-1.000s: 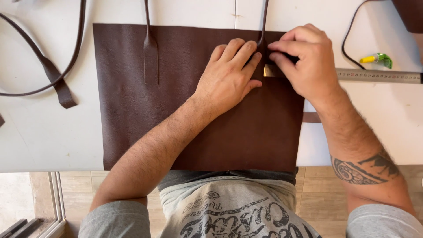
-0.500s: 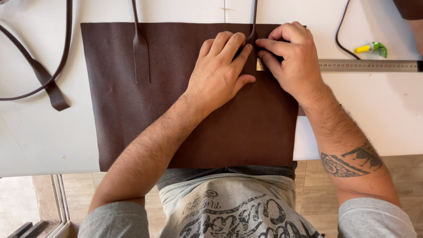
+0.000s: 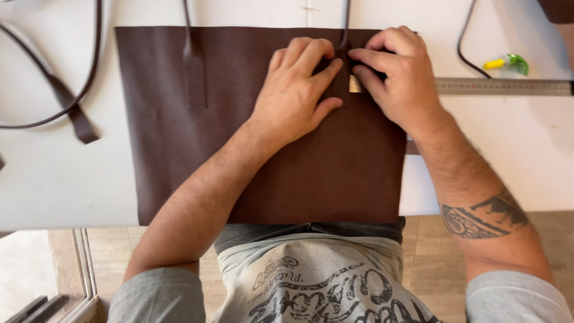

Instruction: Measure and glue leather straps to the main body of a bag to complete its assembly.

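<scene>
A large dark brown leather panel (image 3: 239,149) lies flat on the white table (image 3: 54,173). A narrow strap end (image 3: 194,78) is laid on its left part. My left hand (image 3: 296,90) presses flat on the panel beside a second strap end (image 3: 342,66), fingers touching it. My right hand (image 3: 403,78) pinches that strap from the right, over the end of a metal ruler (image 3: 502,87) that reaches onto the panel. The strap's tip is mostly hidden between my fingers.
A long loose brown strap (image 3: 66,101) curves over the table at the left. A black cord (image 3: 466,42) and a green and yellow cutter (image 3: 508,61) lie at the upper right. The table's front edge runs just under the panel.
The view has shifted, so everything sits a little lower left in the picture. Both hands stay on the right strap end, with only small finger movements.
</scene>
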